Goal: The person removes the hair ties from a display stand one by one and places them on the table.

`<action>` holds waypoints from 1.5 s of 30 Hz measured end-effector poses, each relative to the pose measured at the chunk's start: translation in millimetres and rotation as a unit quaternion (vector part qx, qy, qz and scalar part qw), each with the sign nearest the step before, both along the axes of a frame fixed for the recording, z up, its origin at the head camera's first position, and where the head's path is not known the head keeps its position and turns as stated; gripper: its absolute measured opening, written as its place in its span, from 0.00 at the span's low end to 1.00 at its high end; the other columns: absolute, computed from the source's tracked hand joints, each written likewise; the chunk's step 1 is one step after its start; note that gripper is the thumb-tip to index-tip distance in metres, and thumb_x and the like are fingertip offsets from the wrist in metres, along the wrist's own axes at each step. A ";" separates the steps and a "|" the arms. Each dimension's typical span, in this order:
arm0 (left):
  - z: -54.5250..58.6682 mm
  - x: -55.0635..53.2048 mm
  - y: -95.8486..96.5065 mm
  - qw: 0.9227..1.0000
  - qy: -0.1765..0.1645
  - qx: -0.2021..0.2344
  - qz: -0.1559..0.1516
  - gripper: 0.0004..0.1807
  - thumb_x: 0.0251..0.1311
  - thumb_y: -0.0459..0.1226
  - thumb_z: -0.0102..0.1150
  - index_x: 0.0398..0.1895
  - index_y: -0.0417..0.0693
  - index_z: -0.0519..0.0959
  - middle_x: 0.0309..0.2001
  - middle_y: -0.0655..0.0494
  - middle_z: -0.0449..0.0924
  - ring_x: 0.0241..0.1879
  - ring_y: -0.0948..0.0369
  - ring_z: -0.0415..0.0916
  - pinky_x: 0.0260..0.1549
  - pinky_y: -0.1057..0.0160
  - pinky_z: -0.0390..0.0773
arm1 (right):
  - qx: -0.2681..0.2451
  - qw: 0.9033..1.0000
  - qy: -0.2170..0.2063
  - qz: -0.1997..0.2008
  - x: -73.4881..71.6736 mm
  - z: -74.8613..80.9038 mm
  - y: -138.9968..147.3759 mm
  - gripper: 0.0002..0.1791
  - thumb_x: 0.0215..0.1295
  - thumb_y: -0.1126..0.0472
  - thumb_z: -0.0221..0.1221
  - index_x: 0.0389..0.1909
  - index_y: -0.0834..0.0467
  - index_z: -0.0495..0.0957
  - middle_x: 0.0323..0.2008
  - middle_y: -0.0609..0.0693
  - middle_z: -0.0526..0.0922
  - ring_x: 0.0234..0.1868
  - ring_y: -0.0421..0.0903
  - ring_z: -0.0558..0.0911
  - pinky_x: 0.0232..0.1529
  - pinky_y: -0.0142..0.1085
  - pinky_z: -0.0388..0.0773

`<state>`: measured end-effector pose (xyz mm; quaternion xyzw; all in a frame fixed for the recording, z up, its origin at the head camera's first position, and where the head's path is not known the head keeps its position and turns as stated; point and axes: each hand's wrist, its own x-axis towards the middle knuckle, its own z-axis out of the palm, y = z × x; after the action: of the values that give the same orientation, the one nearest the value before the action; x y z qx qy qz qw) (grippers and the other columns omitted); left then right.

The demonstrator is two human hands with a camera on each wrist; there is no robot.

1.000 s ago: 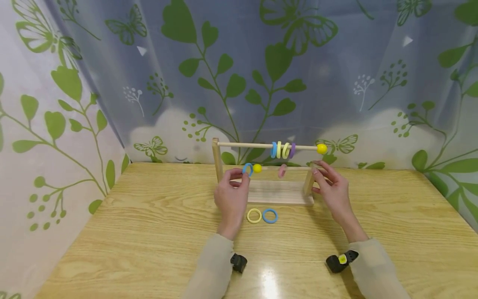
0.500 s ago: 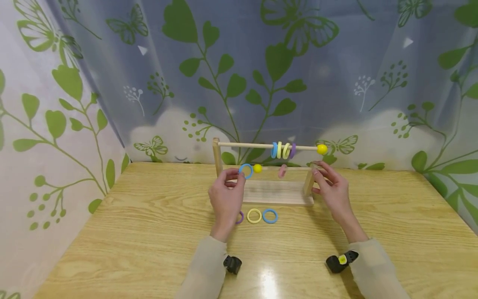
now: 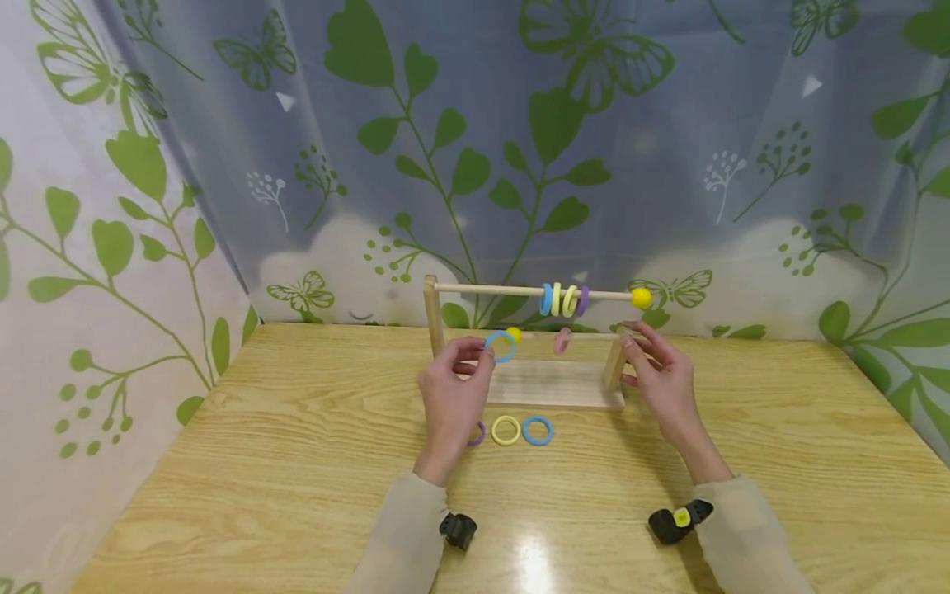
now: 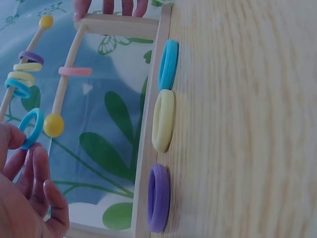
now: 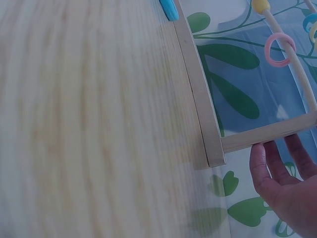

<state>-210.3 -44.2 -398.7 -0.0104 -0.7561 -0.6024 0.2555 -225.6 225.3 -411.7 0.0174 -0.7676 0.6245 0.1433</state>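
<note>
The left hand pinches a light-blue ring by its edge, which leaves the hole free beside the yellow ball on the lower rod's tip; the right hand sets fingertips against the wooden frame's short post, probably to steady it, though I cannot tell whether it grips; purple, yellow and blue rings line the bench, perhaps for easy reach.

beige sleeves; black wrist devices, yellow patch on the right.
</note>
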 end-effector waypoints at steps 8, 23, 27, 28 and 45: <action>0.9 3.6 7.0 0.998 0.000 -0.024 -0.054 0.06 0.62 0.36 0.67 0.40 0.46 0.87 0.33 0.52 0.89 0.28 0.62 0.80 0.29 0.70 0.81 | -0.001 1.000 -0.004 0.002 0.2 0.6 -0.4 0.27 0.77 0.49 0.55 0.71 0.57 0.72 0.52 0.41 0.82 0.48 0.28 0.82 0.40 0.29 0.86; -5.0 7.4 18.8 0.988 -0.037 -0.066 -0.136 0.06 0.65 0.38 0.65 0.42 0.48 0.87 0.37 0.55 0.89 0.32 0.63 0.82 0.36 0.68 0.82 | -0.005 1.000 -0.016 0.000 2.6 3.0 -0.9 0.27 0.77 0.51 0.55 0.72 0.58 0.71 0.49 0.33 0.80 0.47 0.27 0.81 0.40 0.28 0.86; -5.9 8.9 20.5 0.985 -0.050 -0.068 -0.152 0.06 0.66 0.39 0.65 0.42 0.50 0.87 0.39 0.55 0.89 0.32 0.62 0.81 0.36 0.68 0.82 | -0.008 1.000 -0.015 0.001 2.3 2.8 -0.7 0.27 0.77 0.52 0.55 0.72 0.58 0.71 0.48 0.31 0.80 0.47 0.27 0.81 0.39 0.28 0.86; -6.0 9.2 21.0 0.984 -0.052 -0.070 -0.155 0.06 0.66 0.39 0.65 0.42 0.50 0.87 0.39 0.55 0.88 0.33 0.62 0.82 0.36 0.68 0.82 | -0.010 1.000 -0.015 0.000 2.3 2.7 -0.8 0.27 0.77 0.52 0.55 0.72 0.58 0.71 0.47 0.31 0.80 0.47 0.28 0.81 0.39 0.28 0.86; -7.9 13.3 30.4 0.963 -0.107 -0.131 -0.212 0.07 0.66 0.43 0.64 0.41 0.54 0.87 0.35 0.59 0.86 0.32 0.67 0.79 0.35 0.68 0.79 | -0.011 1.000 -0.011 0.001 1.9 3.1 -0.6 0.26 0.77 0.53 0.56 0.71 0.59 0.71 0.45 0.26 0.80 0.47 0.26 0.81 0.39 0.28 0.86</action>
<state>-197.1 -13.8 -406.6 -0.1388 -0.8321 -0.5358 0.0359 -223.8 224.7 -408.6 0.0097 -0.7623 0.6331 0.1340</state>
